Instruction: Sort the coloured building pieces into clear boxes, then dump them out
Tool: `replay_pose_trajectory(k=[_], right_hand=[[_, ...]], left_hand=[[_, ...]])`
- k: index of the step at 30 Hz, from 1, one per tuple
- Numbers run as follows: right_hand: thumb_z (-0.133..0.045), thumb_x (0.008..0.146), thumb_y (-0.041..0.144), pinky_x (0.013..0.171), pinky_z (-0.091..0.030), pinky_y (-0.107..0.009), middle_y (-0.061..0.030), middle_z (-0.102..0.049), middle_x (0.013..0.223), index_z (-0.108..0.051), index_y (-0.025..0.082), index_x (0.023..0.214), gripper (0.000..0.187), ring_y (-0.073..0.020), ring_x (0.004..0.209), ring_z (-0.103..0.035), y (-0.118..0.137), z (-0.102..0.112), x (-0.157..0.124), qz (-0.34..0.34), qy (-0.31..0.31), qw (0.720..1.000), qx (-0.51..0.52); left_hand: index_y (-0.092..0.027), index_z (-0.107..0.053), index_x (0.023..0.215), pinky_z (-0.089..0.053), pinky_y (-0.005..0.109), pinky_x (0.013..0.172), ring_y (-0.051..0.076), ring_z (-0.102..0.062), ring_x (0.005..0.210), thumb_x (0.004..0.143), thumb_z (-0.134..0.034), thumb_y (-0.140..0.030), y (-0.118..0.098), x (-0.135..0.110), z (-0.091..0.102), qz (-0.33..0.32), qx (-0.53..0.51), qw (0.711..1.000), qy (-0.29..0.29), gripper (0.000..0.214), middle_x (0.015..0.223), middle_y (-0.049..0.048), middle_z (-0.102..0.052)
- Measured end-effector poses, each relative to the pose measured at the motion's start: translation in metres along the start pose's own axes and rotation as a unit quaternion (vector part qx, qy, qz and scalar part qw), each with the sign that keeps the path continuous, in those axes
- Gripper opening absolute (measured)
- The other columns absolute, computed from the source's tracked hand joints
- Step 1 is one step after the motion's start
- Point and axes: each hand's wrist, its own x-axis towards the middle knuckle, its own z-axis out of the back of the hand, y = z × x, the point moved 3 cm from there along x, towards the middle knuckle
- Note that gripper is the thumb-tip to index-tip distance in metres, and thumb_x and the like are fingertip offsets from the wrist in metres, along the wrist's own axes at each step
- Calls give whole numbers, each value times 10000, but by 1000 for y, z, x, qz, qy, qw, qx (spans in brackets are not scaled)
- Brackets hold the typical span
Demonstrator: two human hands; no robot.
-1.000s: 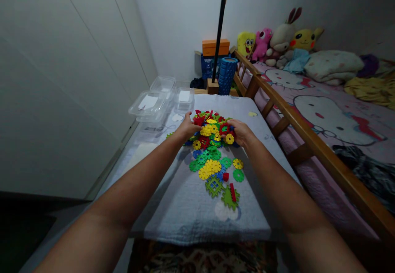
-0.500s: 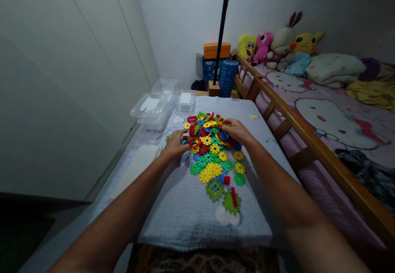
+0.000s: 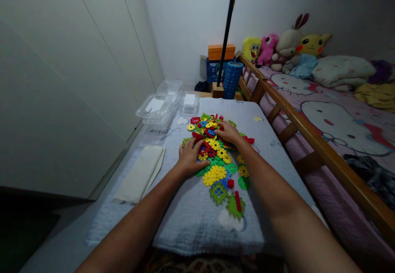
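A pile of plastic building pieces (image 3: 212,143) in red, yellow, green and blue lies heaped on the cloth-covered table. My left hand (image 3: 191,158) rests on the pile's left side with its fingers spread and its thumb stretched over green notched discs. On the right of the heap, my right hand (image 3: 228,132) reaches in, fingers apart and touching red and blue pieces; some fingertips are hidden among them. Yellow notched discs (image 3: 214,176) trail toward me. Two green toothed plates (image 3: 218,193) lie nearest, one with a red bar (image 3: 238,201) on top.
Clear plastic boxes (image 3: 156,107) with white papers stand at the table's back left. Folded off-white paper (image 3: 140,174) lies on the left. A wooden bed rail (image 3: 286,133) runs along the right side. A black pole (image 3: 226,30) on a wooden block rises behind the table.
My left hand has moved right and nearer, onto the front-left of the pile. My right hand has shifted left toward the middle. Several red pieces now show at the heap's right edge.
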Motion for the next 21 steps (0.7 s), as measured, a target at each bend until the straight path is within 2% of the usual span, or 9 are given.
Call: replay_pose_trajectory(k=[2, 5, 7, 9, 12, 15, 18, 21], right_hand=[[-748, 849, 330, 1203, -375, -495, -128, -612, 1477, -732, 219, 1279, 444, -331, 1401, -522, 1, 3, -3, 43, 7, 998, 48], [-776, 811, 287, 1165, -428, -462, -94, -725, 1297, -786, 224, 1120, 316, -293, 1283, -624, 0, 12, -12, 101, 41, 982, 156], [-772, 809, 313, 1129, -465, -447, -65, -752, 1246, -790, 241, 1102, 302, -274, 1210, -668, -5, 18, -19, 113, 65, 965, 227], [-741, 821, 334, 1123, -469, -443, -54, -742, 1288, -774, 248, 1149, 341, -263, 1215, -667, -15, 25, -26, 107, 51, 957, 265], [-670, 844, 336, 1137, -451, -456, -87, -721, 1325, -743, 216, 1199, 381, -266, 1241, -646, -43, 38, -33, 57, -46, 967, 243], [-625, 859, 344, 1163, -419, -469, -137, -704, 1323, -730, 183, 1196, 388, -292, 1273, -618, -79, 49, -39, -24, -145, 976, 160], [-596, 879, 373, 1169, -409, -471, -186, -674, 1344, -708, 160, 1241, 435, -323, 1310, -588, -107, 47, -45, -91, -172, 976, 94], [-567, 911, 418, 1143, -424, -480, -185, -675, 1347, -695, 178, 1279, 457, -334, 1292, -592, -118, 34, -50, -132, -150, 978, 58]], left_hand=[[-286, -500, 1541, -220, 619, 1216, 405, -335, 1504, 751, -801, -584, -4, -3, -3, -33, -15, 999, 4, 895, 1615, 177, -407], [-306, -591, 1468, -244, 595, 1214, 382, -385, 1473, 813, -760, -541, -10, -9, -2, -58, -46, 997, 1, 716, 1582, 142, -446], [-323, -660, 1385, -258, 567, 1214, 348, -434, 1437, 881, -695, -498, -13, -11, 4, -68, -69, 995, -19, 535, 1527, 103, -504], [-313, -714, 1289, -281, 529, 1209, 315, -478, 1399, 929, -636, -443, -15, -10, 13, -69, -87, 992, -63, 390, 1458, 81, -554], [-270, -752, 1167, -334, 481, 1184, 293, -525, 1352, 943, -604, -395, -9, 3, 30, -39, -96, 983, -150, 297, 1376, 88, -586], [-249, -737, 1173, -365, 463, 1174, 291, -542, 1340, 940, -595, -412, 7, 31, 43, 4, -86, 978, -188, 317, 1364, 106, -587], [-251, -700, 1265, -318, 516, 1214, 318, -456, 1454, 948, -585, -435, 25, 66, 47, 51, -63, 984, -160, 384, 1509, 129, -517], [-231, -654, 1356, -257, 583, 1239, 345, -374, 1525, 954, -586, -455, 36, 97, 42, 82, -46, 990, -101, 465, 1599, 164, -453]])
